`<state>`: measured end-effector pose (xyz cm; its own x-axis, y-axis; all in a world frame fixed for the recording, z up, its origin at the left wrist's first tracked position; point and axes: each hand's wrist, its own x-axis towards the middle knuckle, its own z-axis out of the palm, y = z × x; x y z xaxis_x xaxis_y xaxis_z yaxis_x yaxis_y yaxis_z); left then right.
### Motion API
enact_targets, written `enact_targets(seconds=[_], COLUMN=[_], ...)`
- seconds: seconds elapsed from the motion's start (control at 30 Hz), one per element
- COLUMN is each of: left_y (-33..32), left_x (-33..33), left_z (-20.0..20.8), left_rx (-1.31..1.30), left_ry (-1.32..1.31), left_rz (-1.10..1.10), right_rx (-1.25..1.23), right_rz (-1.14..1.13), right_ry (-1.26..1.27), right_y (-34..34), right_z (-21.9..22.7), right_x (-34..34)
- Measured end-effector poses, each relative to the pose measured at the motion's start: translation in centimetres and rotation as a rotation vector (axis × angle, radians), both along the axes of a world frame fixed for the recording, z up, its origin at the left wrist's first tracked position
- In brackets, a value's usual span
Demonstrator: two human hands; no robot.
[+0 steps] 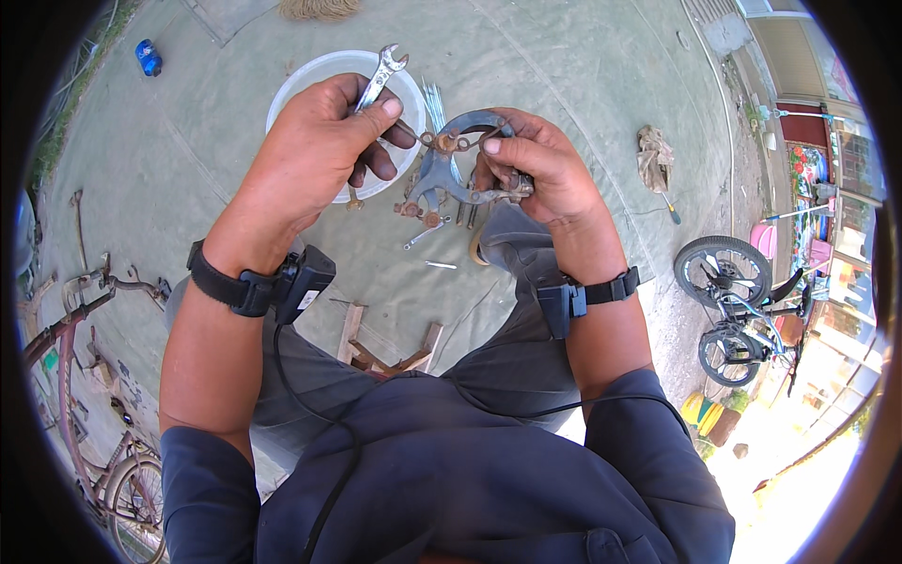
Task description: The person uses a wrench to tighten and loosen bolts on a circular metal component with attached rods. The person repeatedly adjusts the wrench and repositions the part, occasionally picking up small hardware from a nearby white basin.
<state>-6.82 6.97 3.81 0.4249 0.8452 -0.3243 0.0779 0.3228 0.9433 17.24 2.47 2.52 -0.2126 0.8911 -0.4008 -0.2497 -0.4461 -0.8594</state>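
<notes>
My left hand (331,132) is closed round a silver open-end wrench (381,77), whose jaw points up past the thumb. Its fingertips also reach a thin dark wire at the metal part. In my right hand (540,164) is a rusty blue-grey curved metal part (437,172) with a bolt at its middle and small wire coils, pinched between thumb and fingers. The two hands meet over the right edge of a white basin (299,86). Behind the part, a bundle of thin silver rods (433,105) shows partly.
On the green ground sheet (564,56) lie another wrench (427,232), a crumpled cloth (655,158) and a blue can (147,58). A wooden frame (390,352) sits between my legs. A small bicycle (728,310) is at the right, an old red bicycle (70,395) at the left.
</notes>
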Motion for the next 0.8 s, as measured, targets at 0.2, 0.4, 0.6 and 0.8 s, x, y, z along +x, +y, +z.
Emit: enact_targets(seconds=[0.2, 0.4, 0.6, 0.8], left_y=[0.03, -0.14, 0.04, 0.02], left_x=[0.04, 0.35, 0.39, 0.45], left_z=[-0.05, -0.18, -0.38, -0.72], left_rx=[-0.016, -0.058, -0.075, -0.085], left_ry=[0.019, 0.021, 0.006, -0.005], left_rz=[-0.012, 0.015, 0.034, 0.061], right_rx=[-0.011, 0.000, -0.017, -0.013], right_rz=[-0.034, -0.059, -0.017, -0.030], right_ry=[0.006, 0.007, -0.005, -0.022], right_y=[0.20, 0.21, 0.23, 0.03], right_z=[-0.39, -0.59, -0.51, -0.54], right_x=[-0.02, -0.07, -0.09, -0.48])
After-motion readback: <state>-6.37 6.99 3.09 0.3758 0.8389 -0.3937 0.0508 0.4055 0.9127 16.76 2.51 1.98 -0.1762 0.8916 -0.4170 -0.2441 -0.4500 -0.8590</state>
